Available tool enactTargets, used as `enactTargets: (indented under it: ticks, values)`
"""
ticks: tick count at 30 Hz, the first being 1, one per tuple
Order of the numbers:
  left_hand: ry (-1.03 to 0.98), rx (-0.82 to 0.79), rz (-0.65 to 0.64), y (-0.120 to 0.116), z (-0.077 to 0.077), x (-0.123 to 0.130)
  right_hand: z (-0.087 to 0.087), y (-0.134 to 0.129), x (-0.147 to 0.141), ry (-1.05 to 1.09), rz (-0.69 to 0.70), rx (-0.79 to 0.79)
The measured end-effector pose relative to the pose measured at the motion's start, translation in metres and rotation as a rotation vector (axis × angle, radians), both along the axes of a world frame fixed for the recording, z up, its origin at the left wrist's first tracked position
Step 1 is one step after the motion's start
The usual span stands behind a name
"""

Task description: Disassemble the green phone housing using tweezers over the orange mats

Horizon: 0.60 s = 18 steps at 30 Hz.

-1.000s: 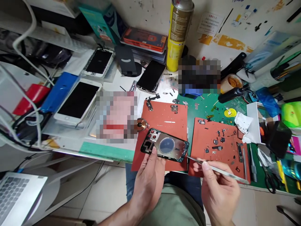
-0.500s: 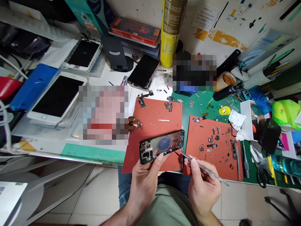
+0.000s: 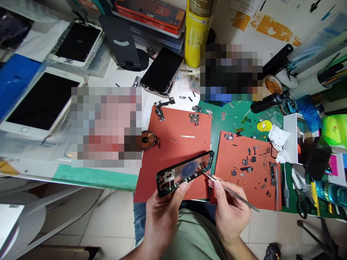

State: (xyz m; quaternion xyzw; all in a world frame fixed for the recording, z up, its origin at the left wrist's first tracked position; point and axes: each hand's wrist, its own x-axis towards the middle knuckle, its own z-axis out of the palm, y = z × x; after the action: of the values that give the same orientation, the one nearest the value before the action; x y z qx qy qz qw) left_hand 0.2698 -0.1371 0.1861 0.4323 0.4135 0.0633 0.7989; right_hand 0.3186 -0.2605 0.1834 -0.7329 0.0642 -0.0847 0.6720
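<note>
My left hand (image 3: 166,207) is closed on the lower left part of a black phone frame (image 3: 185,172), thumb on its near edge. The frame is tilted, its inside showing a round dark disc and small metal cutouts. In my right hand (image 3: 230,206) a pair of metal tweezers (image 3: 235,195) is pinched, the tips at the frame's near right edge. Under the frame lies a red mat (image 3: 177,124). To its right, a second red mat (image 3: 253,191) bears several small phone parts. A round copper coil (image 3: 148,140) sits at the left mat's edge.
Behind the mats lies a dark-screened phone (image 3: 162,70), with a yellow can (image 3: 195,39) near it. A white phone (image 3: 43,103) is at the left. Black scissors (image 3: 301,202), a white box (image 3: 291,135) and a screwdriver (image 3: 285,191) stand or lie at the right.
The tweezer tips have moved left, up to the frame's edge. My left hand has tilted the frame more steeply. The whole view has shifted slightly, with the back objects now higher.
</note>
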Motion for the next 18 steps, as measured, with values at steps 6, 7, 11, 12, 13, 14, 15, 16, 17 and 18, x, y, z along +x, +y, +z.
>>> enactTargets:
  ticks: [6,7,11,12,13,14,15,16,17,18]
  values:
    - [-0.024,0.004,0.023,0.0006,0.0029,0.0042,0.0031,0.0008,0.0016,0.003,-0.002,-0.014]
    - [-0.026,0.006,0.025,0.0008,0.003,0.0041,0.0032,0.0008,0.0015,0.007,-0.001,-0.017]
    - [-0.013,0.007,0.019,0.0014,0.0041,0.0037,0.002,0.0008,0.001,0.01,0.003,-0.025]
    - [-0.008,0.009,0.016,0.0015,0.0044,0.0038,0.0014,0.0006,0.0007,0.008,0.004,-0.023]
    - [-0.003,0.014,0.016,0.0015,0.0047,0.0039,0.0008,0.0002,0.0004,0.008,0.006,-0.02]
    - [0.004,0.021,0.016,0.0015,0.005,0.0041,0.0003,-0.0003,0.0,0.008,0.01,-0.017]
    - [0.013,0.028,0.017,0.0016,0.0053,0.0042,-0.0001,-0.001,-0.0005,0.01,0.013,-0.016]
    - [0.023,0.034,0.017,0.0016,0.0055,0.0043,-0.0004,-0.0017,-0.001,0.011,0.016,-0.017]
    - [0.033,0.038,0.018,0.0015,0.0057,0.0043,-0.0006,-0.0025,-0.0014,0.014,0.017,-0.02]
    - [0.042,0.041,0.017,0.0014,0.0058,0.0043,-0.0007,-0.0031,-0.0018,0.016,0.018,-0.025]
